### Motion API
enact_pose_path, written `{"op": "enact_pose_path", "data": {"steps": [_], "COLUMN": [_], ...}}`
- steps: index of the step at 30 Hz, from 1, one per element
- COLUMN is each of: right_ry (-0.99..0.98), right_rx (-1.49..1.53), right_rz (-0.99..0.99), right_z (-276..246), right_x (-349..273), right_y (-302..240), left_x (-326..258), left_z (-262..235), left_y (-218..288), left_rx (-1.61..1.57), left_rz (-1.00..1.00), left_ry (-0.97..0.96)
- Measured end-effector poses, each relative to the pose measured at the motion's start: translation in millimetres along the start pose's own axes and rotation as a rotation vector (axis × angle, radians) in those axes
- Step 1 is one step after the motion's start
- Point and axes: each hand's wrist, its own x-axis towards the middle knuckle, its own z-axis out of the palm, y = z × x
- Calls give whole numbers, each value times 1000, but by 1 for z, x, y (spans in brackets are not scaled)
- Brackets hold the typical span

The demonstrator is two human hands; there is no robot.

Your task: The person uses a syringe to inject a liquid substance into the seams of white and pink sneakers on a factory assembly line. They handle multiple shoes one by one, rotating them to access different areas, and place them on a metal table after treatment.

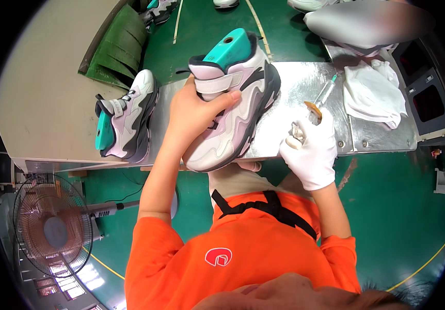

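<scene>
- Sneaker [233, 103]: white and lilac with dark trim, a teal shoe form filling its opening. Lifted above the near edge of the metal bench [305, 88]. Long axis runs from heel, up and away, to toe, down and toward the person's body; sole edge faces right.
- Left hand [194, 116]: bare, closed around the shoe's left side, thumb across the strap, fingers hidden behind. It carries the shoe alone.
- Right hand [313, 150]: white glove, curled shut on a small brush [313, 114] with an amber handle; a scrap of something pale also sits in the grip, kind unclear. It is just right of the shoe's sole edge, not touching it.
- Key relation: shoe lies left of the brush hand, sole side turned toward it; the left hand is the one on the shoe.
- Second sneaker [127, 116]: same colours, lying on the bench to the left, well apart from both hands.
- White cloths [375, 90]: heaped at the bench's right end.
- Fan [52, 230]: on the green floor, lower left.
</scene>
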Motion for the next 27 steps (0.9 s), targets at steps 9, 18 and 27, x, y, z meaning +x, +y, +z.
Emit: {"op": "enact_pose_path", "data": {"steps": [9,18,27], "right_ry": [173,150,255], "right_rx": [62,-25,-38], "right_rz": [107,84,196], "right_z": [34,46,39], "right_x": [29,44,58], "right_y": [-19,-24,0], "left_x": [1,-9,-5], "left_z": [5,7,6], "left_y": [-5,7,10], "left_rx": [0,61,59], "left_rz": [-31,-6,-6], "left_ry": [16,14,5]}}
